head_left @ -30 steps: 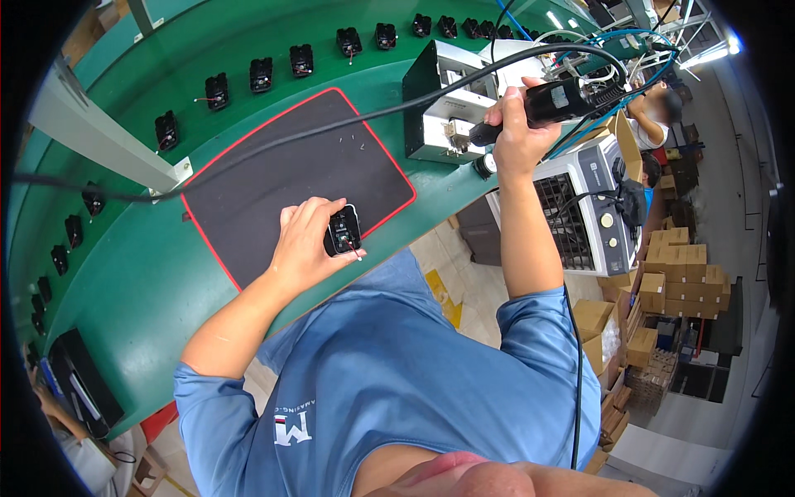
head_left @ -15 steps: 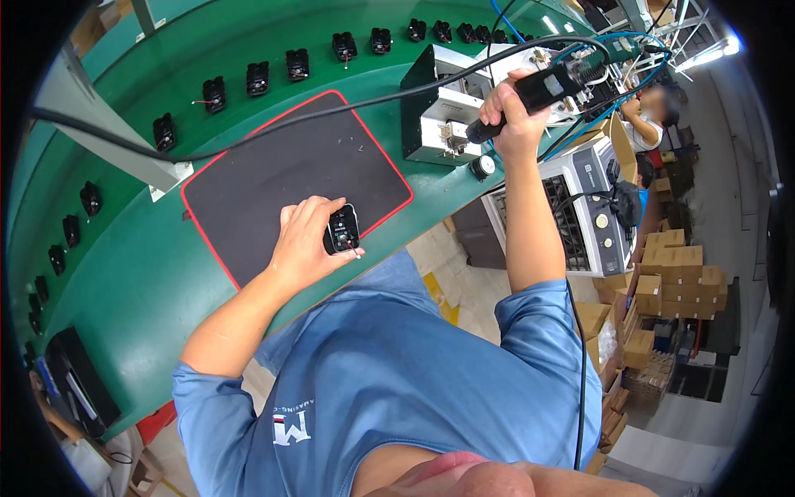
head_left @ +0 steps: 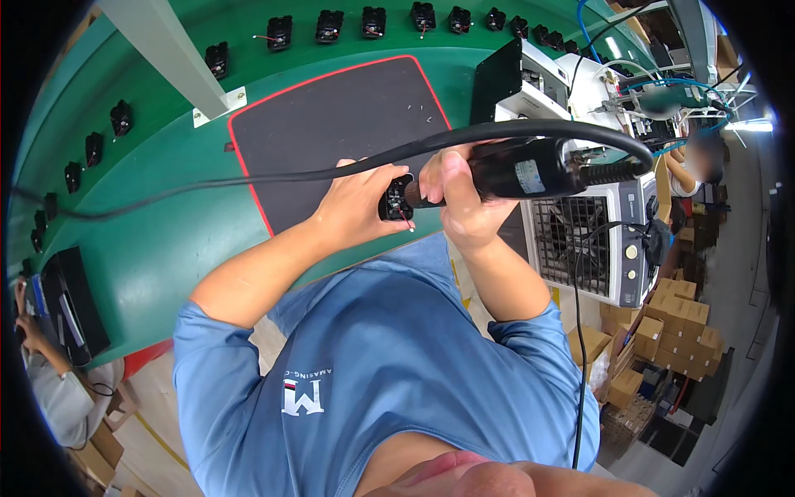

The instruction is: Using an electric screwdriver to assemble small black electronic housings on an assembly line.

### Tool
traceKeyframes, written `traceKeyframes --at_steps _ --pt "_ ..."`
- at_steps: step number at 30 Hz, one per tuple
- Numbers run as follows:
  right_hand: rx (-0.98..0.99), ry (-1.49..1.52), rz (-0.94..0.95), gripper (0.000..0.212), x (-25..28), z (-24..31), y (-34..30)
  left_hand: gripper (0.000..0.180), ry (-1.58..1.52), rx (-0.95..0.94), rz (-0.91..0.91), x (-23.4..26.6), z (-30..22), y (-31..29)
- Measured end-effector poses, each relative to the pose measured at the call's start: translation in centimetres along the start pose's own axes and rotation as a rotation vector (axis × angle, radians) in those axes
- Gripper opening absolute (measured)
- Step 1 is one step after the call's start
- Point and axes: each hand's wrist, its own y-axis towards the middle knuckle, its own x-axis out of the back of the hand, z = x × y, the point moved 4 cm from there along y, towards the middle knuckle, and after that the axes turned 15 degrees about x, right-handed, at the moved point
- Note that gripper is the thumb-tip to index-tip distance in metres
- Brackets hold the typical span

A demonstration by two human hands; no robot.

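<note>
My left hand (head_left: 352, 203) grips a small black plastic housing (head_left: 396, 204) at the front edge of the dark mat (head_left: 331, 124). A short red wire with a white connector hangs from the housing. My right hand (head_left: 468, 195) is wrapped round a black electric screwdriver (head_left: 522, 170), held nearly level. Its tip end points left at the housing, close to or touching it; my fingers hide the exact contact. A thick black cable (head_left: 348, 168) arches from the screwdriver's rear across both hands to the left.
Several similar black housings (head_left: 329, 26) stand in a row along the green bench (head_left: 157, 273). A white-and-black machine (head_left: 530, 87) is at the far right of the mat. A metal post (head_left: 178, 62) rises at left. A grey air cooler (head_left: 617, 240) and cardboard boxes (head_left: 679, 319) stand right.
My right hand has brought the screwdriver down and left from beside the machine to the housing. My left hand keeps its hold on the housing. The whole view has shifted.
</note>
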Motion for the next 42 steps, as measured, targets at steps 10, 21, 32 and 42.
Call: traceKeyframes --at_steps 10,21,32,42 --pt "-0.029 0.099 -0.111 0.034 -0.1 -0.9 -1.2 0.075 0.022 -0.031 -0.027 0.1 -0.1 -0.2" --pt "0.034 0.093 -0.091 0.035 0.0 -0.5 -0.5 0.081 0.018 -0.018 -0.004 0.1 0.0 0.0" --pt "0.029 0.126 -0.160 0.030 1.1 1.1 1.2 0.081 -0.075 -0.204 0.069 0.8 -0.9 -0.1" --pt "-0.001 0.167 -0.215 0.031 1.6 2.6 2.1 0.021 -0.090 -0.219 -0.173 1.1 0.0 0.0"
